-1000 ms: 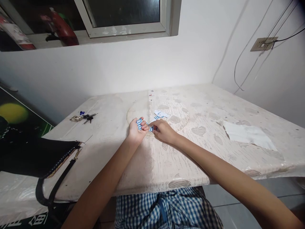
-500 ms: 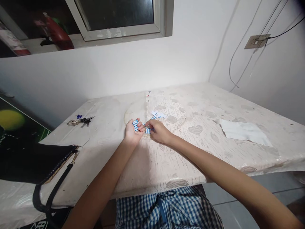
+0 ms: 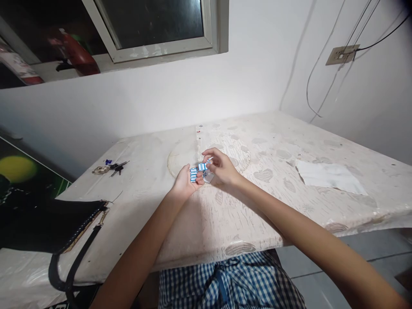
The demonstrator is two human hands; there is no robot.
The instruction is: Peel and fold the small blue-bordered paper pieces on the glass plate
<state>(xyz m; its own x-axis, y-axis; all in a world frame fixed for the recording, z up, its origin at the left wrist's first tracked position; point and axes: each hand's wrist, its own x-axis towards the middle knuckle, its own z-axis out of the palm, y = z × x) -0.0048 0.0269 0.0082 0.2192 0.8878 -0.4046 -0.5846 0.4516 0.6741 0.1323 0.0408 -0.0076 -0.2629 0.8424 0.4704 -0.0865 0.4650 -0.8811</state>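
Note:
Over the middle of the table, my left hand (image 3: 183, 184) is closed around a white paper piece with blue markings (image 3: 193, 174), which shows between thumb and fingers. Just to its right, my right hand (image 3: 225, 169) pinches a small blue-and-white paper piece (image 3: 202, 166) between thumb and fingers. A few more white paper scraps (image 3: 209, 177) lie just below the right fingers, partly hidden by them. The exact kind of the blue markings is too small to read.
A set of keys (image 3: 119, 167) lies on the patterned tablecloth (image 3: 257, 214) at left, beyond a black bag with a strap (image 3: 80, 214). A white cloth or paper (image 3: 328, 177) lies at right. The wall with a socket (image 3: 341, 54) bounds the back.
My right hand has lifted slightly with its fingers more raised, and a blue-and-white piece now shows in its pinch. My left hand has shifted slightly right and down. The view has tilted a little.

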